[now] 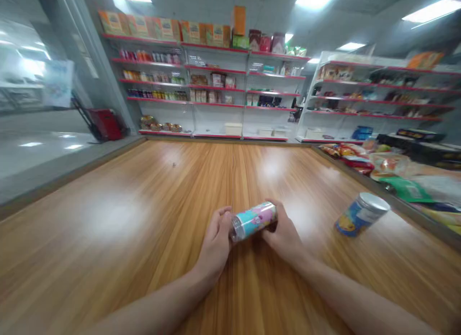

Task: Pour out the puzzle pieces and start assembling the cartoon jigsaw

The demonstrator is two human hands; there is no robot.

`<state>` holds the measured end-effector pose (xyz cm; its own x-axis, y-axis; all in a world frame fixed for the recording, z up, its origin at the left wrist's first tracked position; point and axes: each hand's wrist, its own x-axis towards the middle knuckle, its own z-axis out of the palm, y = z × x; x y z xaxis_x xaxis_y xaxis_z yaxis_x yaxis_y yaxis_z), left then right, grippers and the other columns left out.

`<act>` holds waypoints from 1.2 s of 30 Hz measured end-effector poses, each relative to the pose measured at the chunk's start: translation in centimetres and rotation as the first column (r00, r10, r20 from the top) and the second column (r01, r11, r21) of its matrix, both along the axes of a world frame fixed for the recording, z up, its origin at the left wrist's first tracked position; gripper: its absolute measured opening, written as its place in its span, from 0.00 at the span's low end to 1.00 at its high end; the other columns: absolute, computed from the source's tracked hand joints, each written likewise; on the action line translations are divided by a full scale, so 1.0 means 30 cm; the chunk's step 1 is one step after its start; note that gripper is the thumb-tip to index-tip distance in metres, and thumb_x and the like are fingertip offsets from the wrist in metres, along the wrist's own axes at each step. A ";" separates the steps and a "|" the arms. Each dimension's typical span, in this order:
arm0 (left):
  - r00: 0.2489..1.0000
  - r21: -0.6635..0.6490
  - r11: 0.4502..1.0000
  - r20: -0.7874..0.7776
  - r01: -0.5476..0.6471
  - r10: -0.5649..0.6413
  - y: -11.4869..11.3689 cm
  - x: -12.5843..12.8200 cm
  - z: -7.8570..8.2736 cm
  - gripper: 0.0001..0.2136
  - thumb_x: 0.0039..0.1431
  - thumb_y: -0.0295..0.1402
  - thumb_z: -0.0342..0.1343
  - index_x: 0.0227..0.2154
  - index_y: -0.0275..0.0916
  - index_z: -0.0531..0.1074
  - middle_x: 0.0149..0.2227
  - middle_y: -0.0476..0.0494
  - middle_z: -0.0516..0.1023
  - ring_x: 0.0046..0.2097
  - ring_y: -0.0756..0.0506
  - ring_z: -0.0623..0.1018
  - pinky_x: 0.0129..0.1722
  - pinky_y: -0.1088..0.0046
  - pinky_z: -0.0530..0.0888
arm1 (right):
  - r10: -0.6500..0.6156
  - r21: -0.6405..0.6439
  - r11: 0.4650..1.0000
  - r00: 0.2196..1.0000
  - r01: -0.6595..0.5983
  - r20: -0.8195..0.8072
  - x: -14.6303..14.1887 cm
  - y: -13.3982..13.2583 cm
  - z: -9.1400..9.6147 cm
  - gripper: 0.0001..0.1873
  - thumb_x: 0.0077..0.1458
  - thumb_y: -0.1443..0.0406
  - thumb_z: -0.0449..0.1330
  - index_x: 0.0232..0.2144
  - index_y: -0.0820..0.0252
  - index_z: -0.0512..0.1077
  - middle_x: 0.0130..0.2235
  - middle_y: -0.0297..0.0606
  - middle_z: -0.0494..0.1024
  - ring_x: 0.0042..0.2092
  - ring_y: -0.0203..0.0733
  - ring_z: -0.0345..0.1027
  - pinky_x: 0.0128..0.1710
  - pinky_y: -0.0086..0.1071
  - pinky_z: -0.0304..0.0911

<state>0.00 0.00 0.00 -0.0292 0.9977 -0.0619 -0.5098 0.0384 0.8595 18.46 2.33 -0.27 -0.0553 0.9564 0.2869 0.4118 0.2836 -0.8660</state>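
Teal and pink colour the label on the little can (254, 220) you hold, and there are small pictures on it, but the words are too blurry to read. The can lies on its side, with its see-through end pointing left and a bit toward you. It sits right between your two hands, low over the brown wooden table (144, 205), and it is hard to tell if it touches the wood. Your left hand (216, 241) is curled around the see-through end, fingers bent and closed on it. Your right hand (284, 234) holds the other end, with the fingers tucked behind and under the can. Both arms reach out straight from the bottom of the view and come close together at the can. To the right, well apart from your hands, a blue can (362, 214) with a silver lid stands on the table and looks tilted; it has a yellow picture, and its words cannot be read either. Past it, at the table's right edge, lie shiny snack bags (392, 174) in red, green and orange. Far behind the table stand white shop shelves (216, 85) with red edges, full of boxes and jars, and a red cart (104, 123) waits at the left.
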 end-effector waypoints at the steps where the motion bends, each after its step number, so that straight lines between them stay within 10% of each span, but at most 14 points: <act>1: 1.000 0.000 1.000 -0.004 -0.001 0.001 0.004 0.001 -0.003 0.27 0.60 0.50 0.60 0.56 0.41 0.64 0.40 0.46 0.77 0.39 0.48 0.78 0.37 0.75 0.77 | 0.015 -0.004 1.000 0.995 -0.015 -0.094 0.003 0.007 -0.003 0.37 0.43 0.73 0.61 0.58 0.53 0.62 0.43 0.35 0.76 0.42 0.44 0.72 0.43 0.37 0.68; 8: 0.990 -0.042 0.989 0.007 0.144 -0.143 0.021 0.006 0.003 0.26 0.63 0.47 0.59 0.58 0.42 0.60 0.47 0.39 0.78 0.42 0.44 0.82 0.39 0.67 0.80 | 0.113 -0.049 0.981 0.761 -0.187 -0.639 -0.004 0.034 0.003 0.14 0.55 0.64 0.60 0.45 0.56 0.70 0.36 0.34 0.75 0.36 0.40 0.68 0.32 0.31 0.63; 18: 0.884 -0.188 0.889 -0.143 0.418 -0.446 0.017 -0.017 0.008 0.25 0.64 0.57 0.51 0.37 0.34 0.66 0.29 0.44 0.75 0.20 0.48 0.75 0.15 0.74 0.74 | 0.038 -0.097 0.983 0.679 -0.159 -0.733 -0.021 0.049 -0.020 0.14 0.61 0.55 0.64 0.43 0.56 0.71 0.32 0.32 0.74 0.29 0.35 0.64 0.28 0.29 0.60; 36: 0.922 -0.338 0.859 0.099 0.385 -0.375 0.012 -0.030 0.043 0.19 0.72 0.39 0.48 0.46 0.24 0.73 0.46 0.22 0.80 0.45 0.37 0.84 0.42 0.68 0.80 | 0.100 -0.058 0.978 0.694 -0.200 -0.713 -0.010 0.051 0.005 0.20 0.57 0.56 0.67 0.50 0.51 0.70 0.45 0.35 0.78 0.43 0.43 0.72 0.44 0.36 0.69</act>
<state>-0.90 0.36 1.30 0.3550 0.8461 -0.3976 -0.4196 0.5242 0.7410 18.15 3.86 -0.11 -0.0312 0.9824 0.1844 -0.3701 0.1600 -0.9151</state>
